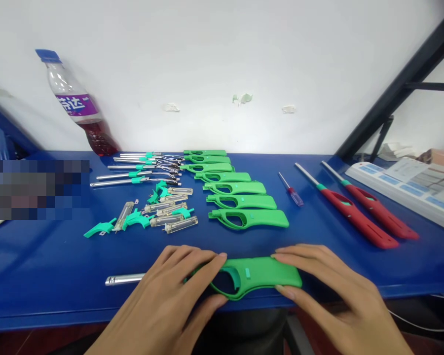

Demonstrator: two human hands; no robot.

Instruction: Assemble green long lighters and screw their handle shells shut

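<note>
Bottle point(76, 106) near the back left corner of the table point(59, 276), purple label point(77, 105) reading 芬达, my left hand point(170, 291) curled narrowly round the green lighter point(262, 272), my right hand point(333, 281) pinching its broad end, lighter held at the table's front edge.

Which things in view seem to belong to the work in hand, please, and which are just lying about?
Likely belong:
held green plastic lighter
green plastic casings
silver metal rods
teal plastic parts
clear plastic cartridges
perhaps purple-handled screwdriver

Likely lying about:
clear plastic bottle of red drink
white strip with blue panels
perhaps two red plastic lighters
</note>
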